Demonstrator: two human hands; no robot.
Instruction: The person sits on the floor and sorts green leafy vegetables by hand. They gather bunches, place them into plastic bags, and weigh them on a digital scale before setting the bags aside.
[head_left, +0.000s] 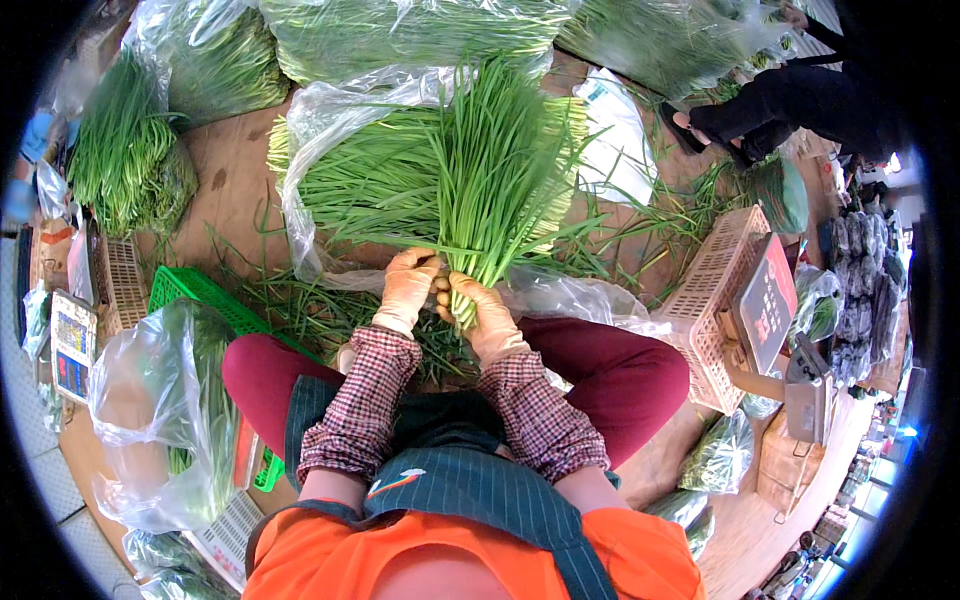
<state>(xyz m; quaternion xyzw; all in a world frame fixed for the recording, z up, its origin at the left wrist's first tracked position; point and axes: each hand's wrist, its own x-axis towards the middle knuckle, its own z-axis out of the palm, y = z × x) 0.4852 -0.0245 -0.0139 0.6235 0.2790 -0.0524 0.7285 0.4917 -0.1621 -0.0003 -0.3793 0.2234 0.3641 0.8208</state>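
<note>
My right hand (486, 315), in a pale glove, is closed around the lower stems of a bunch of green garlic chives (487, 180). Its leaves fan out away from me. Close on the left, my left hand (411, 289), gloved too, has bent fingers at the edge of the stems; whether it grips any blades is hidden. Beneath and beyond the bunch lies a large pile of chives (367, 172) on an opened clear plastic bag (307, 127). Loose blades (322, 311) are scattered before my crossed legs.
Bagged greens (412, 37) line the far side. A green crate (202, 300) and a filled plastic bag (161, 412) stand at left. At right are a pale plastic crate (712, 277) and a dark board (766, 304). A person's dark-trousered legs (780, 105) show at upper right.
</note>
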